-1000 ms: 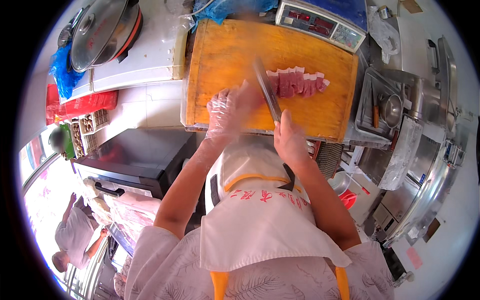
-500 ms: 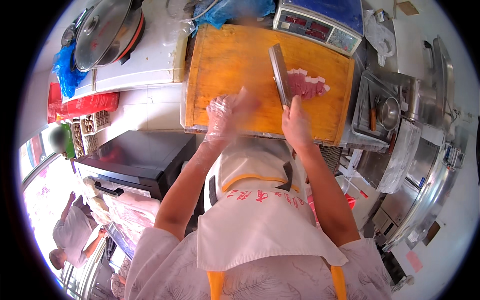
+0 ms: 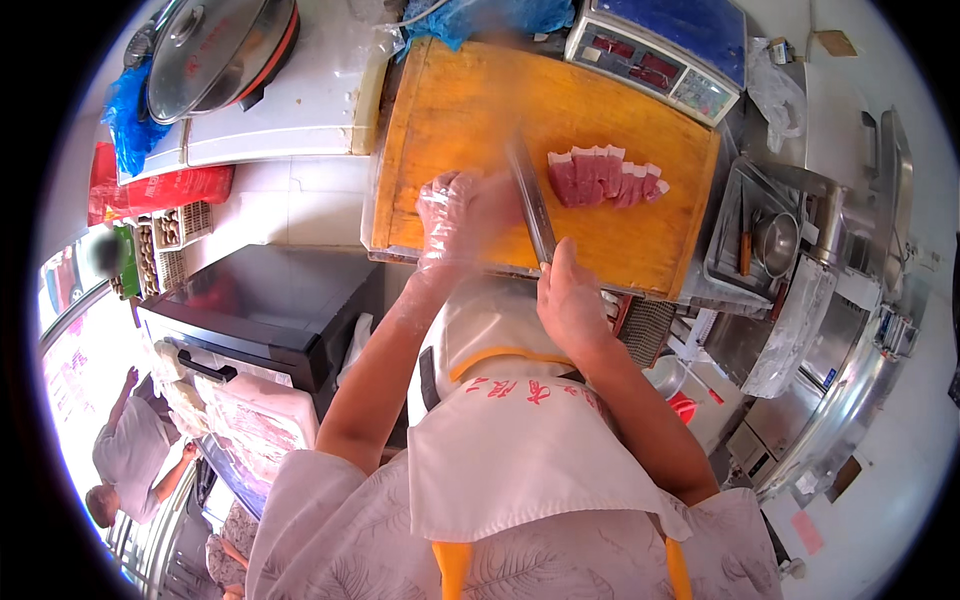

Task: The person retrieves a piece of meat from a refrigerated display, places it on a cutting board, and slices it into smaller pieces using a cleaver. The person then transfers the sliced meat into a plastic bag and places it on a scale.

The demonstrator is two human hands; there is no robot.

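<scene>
My left hand (image 3: pixel 445 215), in a clear plastic glove, rests with curled fingers on a blurred piece of raw meat (image 3: pixel 490 195) on the wooden cutting board (image 3: pixel 620 110). My right hand (image 3: pixel 568 295) grips a long-bladed knife (image 3: pixel 530 195), its blade angled up the board beside that piece. Right of the blade lies a row of cut pink meat slices with white edges (image 3: pixel 605 175). A hazy smudge hides the blade's tip and part of the meat under my left hand.
A scale (image 3: pixel 650 55) stands behind the board, a steel tray with bowl (image 3: pixel 750 230) to the right. A lidded pan (image 3: pixel 210 55) sits on the left counter (image 3: pixel 270 140), a black appliance (image 3: pixel 250 300) below it. Another person (image 3: pixel 130 450) is at the far lower left.
Half a second ago the knife was farther right, against the cut slices; it has since swung left toward my left hand, leaving the slices apart from the blade. My left hand is slightly higher.
</scene>
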